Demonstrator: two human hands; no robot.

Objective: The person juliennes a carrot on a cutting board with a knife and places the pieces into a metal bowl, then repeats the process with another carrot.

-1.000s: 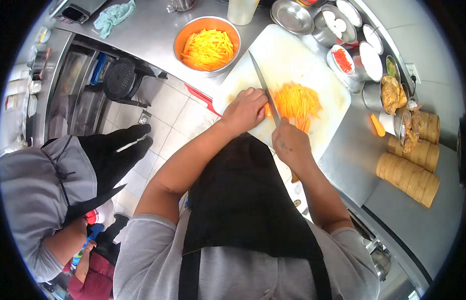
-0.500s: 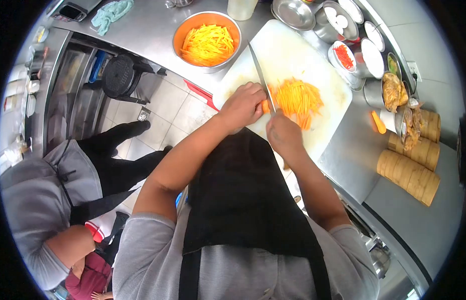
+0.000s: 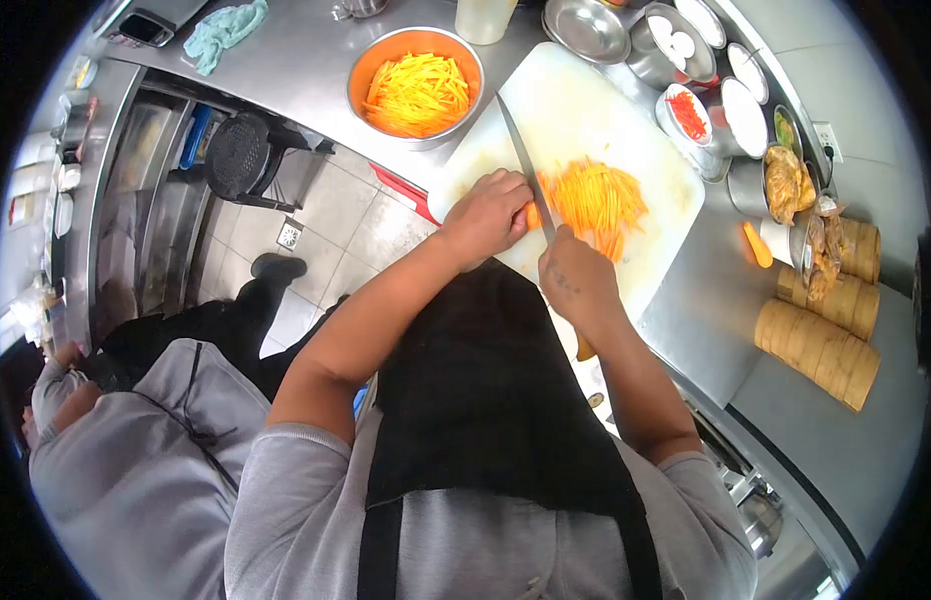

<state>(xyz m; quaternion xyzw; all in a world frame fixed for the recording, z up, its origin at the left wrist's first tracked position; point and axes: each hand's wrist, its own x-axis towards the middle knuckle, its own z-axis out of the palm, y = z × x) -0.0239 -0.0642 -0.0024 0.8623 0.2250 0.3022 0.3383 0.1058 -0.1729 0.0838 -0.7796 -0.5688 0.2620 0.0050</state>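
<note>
A long knife [image 3: 525, 155] lies across the white cutting board [image 3: 575, 85], its tip pointing away from me. My right hand [image 3: 575, 280] is wrapped round it near the handle end. Left of the blade, my left hand [image 3: 488, 212] has its fingers bent over an orange carrot piece [image 3: 531, 215], pressed against the knife's side. Just right of the blade is a loose heap of shredded carrot [image 3: 597, 203]. Beyond the board's left edge stands a steel bowl [image 3: 473, 75] holding more orange shreds [image 3: 417, 95].
A co-worker [image 3: 165, 440] in grey stands at my left. Bowls, one with red strips [image 3: 687, 115], line the board's right side. A whole carrot [image 3: 756, 245] and bamboo steamers [image 3: 817, 345] are at the right. A green cloth [image 3: 223, 35] lies at the far left.
The co-worker at my left has moved and turned, now nearer the lower left. My right hand has shifted slightly down on the knife, while my left hand keeps nearly the same place.
</note>
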